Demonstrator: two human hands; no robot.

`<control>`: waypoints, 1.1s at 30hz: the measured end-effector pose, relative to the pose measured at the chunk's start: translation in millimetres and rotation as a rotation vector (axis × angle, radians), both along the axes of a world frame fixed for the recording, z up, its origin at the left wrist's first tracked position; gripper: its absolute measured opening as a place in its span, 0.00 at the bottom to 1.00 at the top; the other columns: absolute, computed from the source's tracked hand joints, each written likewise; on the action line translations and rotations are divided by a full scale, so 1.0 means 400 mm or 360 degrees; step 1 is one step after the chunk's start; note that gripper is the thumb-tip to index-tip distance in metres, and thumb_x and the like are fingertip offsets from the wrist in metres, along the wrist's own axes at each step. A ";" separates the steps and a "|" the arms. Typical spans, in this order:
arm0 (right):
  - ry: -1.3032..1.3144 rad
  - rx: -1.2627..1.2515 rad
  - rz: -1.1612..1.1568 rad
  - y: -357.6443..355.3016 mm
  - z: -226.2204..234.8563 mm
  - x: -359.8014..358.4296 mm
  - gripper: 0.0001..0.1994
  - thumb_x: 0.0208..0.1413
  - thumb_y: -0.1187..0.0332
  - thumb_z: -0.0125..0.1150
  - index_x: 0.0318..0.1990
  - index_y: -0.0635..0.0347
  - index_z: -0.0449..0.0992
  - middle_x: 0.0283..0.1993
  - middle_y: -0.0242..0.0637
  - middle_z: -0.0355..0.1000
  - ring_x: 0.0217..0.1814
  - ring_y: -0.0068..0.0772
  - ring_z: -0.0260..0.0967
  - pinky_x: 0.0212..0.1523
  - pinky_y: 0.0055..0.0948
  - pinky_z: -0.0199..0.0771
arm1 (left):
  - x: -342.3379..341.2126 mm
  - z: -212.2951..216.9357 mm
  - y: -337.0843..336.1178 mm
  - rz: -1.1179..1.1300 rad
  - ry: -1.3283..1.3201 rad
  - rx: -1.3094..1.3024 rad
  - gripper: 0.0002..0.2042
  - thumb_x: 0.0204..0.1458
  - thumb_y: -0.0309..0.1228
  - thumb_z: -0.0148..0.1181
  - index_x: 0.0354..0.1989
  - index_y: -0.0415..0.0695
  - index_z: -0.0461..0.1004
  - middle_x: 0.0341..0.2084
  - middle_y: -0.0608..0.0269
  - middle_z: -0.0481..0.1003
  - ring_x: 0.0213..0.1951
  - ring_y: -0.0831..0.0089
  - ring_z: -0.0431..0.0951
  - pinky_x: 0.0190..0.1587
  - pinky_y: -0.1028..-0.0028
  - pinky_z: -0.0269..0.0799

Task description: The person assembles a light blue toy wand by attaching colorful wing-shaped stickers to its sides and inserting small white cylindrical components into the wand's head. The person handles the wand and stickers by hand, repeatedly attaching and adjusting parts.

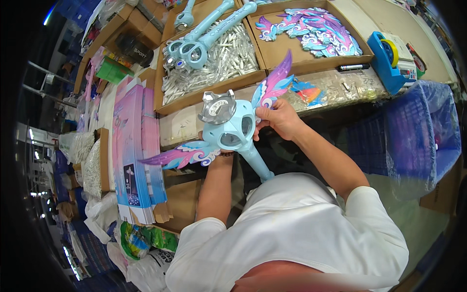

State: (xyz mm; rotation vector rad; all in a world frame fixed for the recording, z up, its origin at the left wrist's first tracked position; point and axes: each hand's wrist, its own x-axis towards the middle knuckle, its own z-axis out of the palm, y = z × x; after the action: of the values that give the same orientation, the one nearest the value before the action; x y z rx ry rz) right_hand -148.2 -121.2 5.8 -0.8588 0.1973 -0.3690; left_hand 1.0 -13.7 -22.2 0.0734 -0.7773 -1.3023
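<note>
A light-blue toy wand (242,127) with a clear crown-shaped top piece (217,108) hangs over my lap, its handle (257,163) slanting down toward my shirt. My left hand (226,153) supports the wand's head from behind; most of its fingers are hidden. A purple, pink and blue wing (181,154) spreads from the head's left side. On the right side, my right hand (279,119) pinches the base of a matching wing (275,83), against the head.
Ahead, a cardboard box (260,73) holds small white parts with more wands (197,51) on top; a tray (311,63) holds loose wings (321,34). A blue tape dispenser (386,63) and black marker (353,67) lie right. Printed cartons (129,151) stand left; a bagged blue basket (413,136) stands right.
</note>
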 end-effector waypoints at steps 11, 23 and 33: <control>0.0235 0.0028 -0.0757 -0.077 0.021 -0.129 0.07 0.56 0.69 0.60 0.34 0.64 0.75 0.30 0.34 0.74 0.31 0.27 0.73 0.29 0.28 0.77 | -0.010 0.047 0.078 0.0316 0.0144 -0.0081 0.37 0.52 0.52 0.50 0.64 0.39 0.53 0.49 0.31 0.66 0.23 0.48 0.76 0.19 0.62 0.73; 0.1353 -0.2212 -0.1408 -0.296 0.190 -0.161 0.36 0.49 0.51 0.66 0.57 0.72 0.64 0.47 0.51 0.74 0.43 0.44 0.74 0.45 0.38 0.73 | 0.021 0.041 0.060 0.0930 -0.0233 0.0966 0.46 0.34 0.41 0.71 0.64 0.39 0.55 0.54 0.49 0.66 0.51 0.56 0.72 0.52 0.59 0.72; 0.0636 -0.2188 -0.0560 0.128 0.125 -0.139 0.33 0.35 0.47 0.74 0.45 0.62 0.75 0.33 0.42 0.76 0.31 0.41 0.76 0.32 0.34 0.76 | -0.139 0.164 0.042 0.1474 -0.0849 0.0842 0.56 0.34 0.43 0.78 0.67 0.39 0.43 0.57 0.53 0.61 0.56 0.67 0.65 0.56 0.68 0.64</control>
State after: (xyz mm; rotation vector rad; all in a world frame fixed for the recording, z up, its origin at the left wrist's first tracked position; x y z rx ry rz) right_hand -203.8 -69.8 55.6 -2.2758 0.4836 -0.6677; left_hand -54.5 3.2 43.6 1.1105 -0.6795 -0.5476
